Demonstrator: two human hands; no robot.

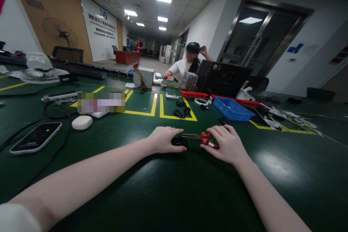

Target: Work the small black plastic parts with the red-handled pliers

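My right hand point(227, 145) grips a pair of long-nose pliers point(198, 137) with red and black handles. Their slim metal jaws point left. A small, dark bundle point(179, 141), perhaps coiled cable, sits between the thumb and fingers of my left hand point(164, 140). The plier tips reach the right side of this bundle; whether they touch it I cannot make out. Beyond my hands, several similar black pieces point(179, 113) lie in and around a yellow-taped rectangle.
A blue tray point(233, 109) stands to the right, near a black computer case point(223, 79). Across the green table point(174, 188) sits a person point(182, 66). A metal power supply point(144, 77) stands mid-table. On the left lie a phone-like device point(36, 137), a white case point(82, 122) and black cables.
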